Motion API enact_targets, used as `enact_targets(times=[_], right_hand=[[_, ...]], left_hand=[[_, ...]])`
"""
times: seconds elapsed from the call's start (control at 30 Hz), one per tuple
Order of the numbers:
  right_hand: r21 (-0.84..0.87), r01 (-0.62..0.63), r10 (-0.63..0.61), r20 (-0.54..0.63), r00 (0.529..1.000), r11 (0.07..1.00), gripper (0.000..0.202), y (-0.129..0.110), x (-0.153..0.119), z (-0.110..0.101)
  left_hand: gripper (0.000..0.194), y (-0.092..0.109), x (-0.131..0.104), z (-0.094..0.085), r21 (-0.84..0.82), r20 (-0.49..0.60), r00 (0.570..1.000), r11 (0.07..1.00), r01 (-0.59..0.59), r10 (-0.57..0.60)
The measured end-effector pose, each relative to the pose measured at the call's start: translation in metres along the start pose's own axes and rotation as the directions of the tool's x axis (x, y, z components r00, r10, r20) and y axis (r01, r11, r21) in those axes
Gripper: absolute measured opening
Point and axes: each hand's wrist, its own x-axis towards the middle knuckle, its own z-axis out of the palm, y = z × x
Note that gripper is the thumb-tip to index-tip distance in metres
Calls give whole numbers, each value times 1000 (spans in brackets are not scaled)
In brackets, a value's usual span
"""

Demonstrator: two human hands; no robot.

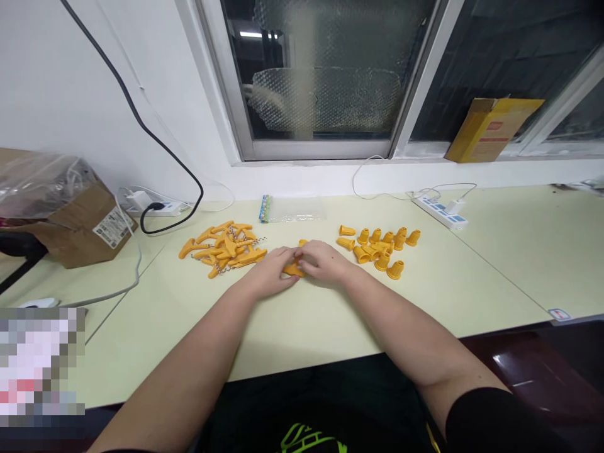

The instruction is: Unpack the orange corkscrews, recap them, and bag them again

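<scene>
Both hands, left hand (274, 275) and right hand (323, 261), pinch one orange handle (295, 270), maybe with a cup behind, between the orange pile (229, 247) and the small orange cups (382, 246). The box label (113, 228) is too small to read.

Yellow cups (395, 270): smooth plastic. Orange handles (228, 246): smooth plastic, with shiny metal spirals. Surface (302, 327): pale, smooth. Carton (85, 220): matt brown cardboard, under glossy, crinkled transparent plastic film (47, 182). Window frame (321, 150): greyish metal.
</scene>
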Motion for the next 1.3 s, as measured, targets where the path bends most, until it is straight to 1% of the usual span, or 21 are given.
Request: enact_targets(times=[0.07, 0.13, 0.23, 0.3, 0.37, 0.43, 0.5, 0.57, 0.67, 0.7, 0.73, 0.8, 0.87, 0.9, 0.97, 1.0, 1.07, 1.13, 1.2, 1.27, 1.3], right_hand=[[-23, 9, -11, -62, 998, 1000, 28, 7, -2, 0], [-56, -28, 23, -87, 996, 998, 42, 18, -3, 2], [-108, -97, 94, -31, 995, 989, 60, 33, -5, 7], [-137, -109, 111, 2, 994, 985, 58, 36, -6, 8], [-155, -102, 104, 3, 995, 983, 48, 34, -7, 7], [-130, -104, 106, 10, 994, 986, 34, 30, -8, 3], [-26, -149, 150, 42, 988, 988, 23, 27, -8, -1], [189, -246, 236, 74, 969, 951, 23, 25, -7, -3], [545, -371, 364, 125, 923, 752, 40, 23, -4, -2], [604, -384, 389, 130, 912, 699, 43, 22, -3, -2], [619, -384, 406, 113, 907, 685, 42, 20, -3, -1], [539, -326, 387, 0, 922, 776, 35, 18, -3, -1], [367, -198, 270, -155, 950, 909, 26, 16, -4, -3], [282, -134, 197, -210, 958, 950, 23, 15, -5, -4], [180, -61, 108, -266, 958, 982, 18, 16, -6, -6], [168, -61, 107, -280, 954, 984, 18, 16, -6, -6], [210, -119, 178, -290, 940, 971, 22, 18, -6, -5], [303, -214, 296, -258, 920, 929, 28, 20, -6, -4], [387, -286, 381, -196, 904, 877, 31, 20, -7, -2], [408, -285, 376, -162, 912, 867, 31, 19, -7, -2], [388, -247, 332, -167, 928, 888, 30, 17, -7, -3]], left_hand=[[53, -1, 1, 5, -7, 48, 998, 999, 41, -40], [42, -2, 2, 8, 21, 61, 998, 999, 27, -28], [26, -2, 2, 6, 42, 90, 996, 999, -31, 27], [24, -1, 0, 2, 22, 115, 992, 998, -52, 49], [24, -2, -2, -4, -27, 133, 990, 998, -52, 55], [19, -6, -3, -9, -102, 114, 993, 995, -5, 17], [13, -11, -3, -13, -191, 21, 998, 980, 59, -56], [17, -14, -1, -15, -331, -104, 984, 938, 103, -145], [48, -12, 2, -15, -587, -213, 939, 804, 96, -268], [59, -10, 3, -14, -647, -222, 928, 757, 90, -300], [66, -9, 4, -14, -686, -224, 917, 722, 93, -331], [64, -7, 7, -12, -730, -178, 894, 664, 160, -411], [49, -7, 9, -12, -769, -64, 854, 571, 287, -516], [41, -8, 10, -12, -795, -3, 828, 504, 338, -561], [33, -10, 11, -16, -856, 107, 793, 350, 380, -599], [31, -11, 11, -18, -888, 139, 792, 280, 366, -594], [31, -12, 9, -23, -927, 173, 816, 189, 325, -552], [27, -11, 7, -25, -935, 169, 846, 189, 300, -506], [22, -9, 6, -24, -915, 153, 859, 258, 309, -488], [32, -8, 6, -21, -879, 164, 848, 315, 357, -504], [37, -8, 6, -20, -864, 180, 832, 319, 389, -525]])
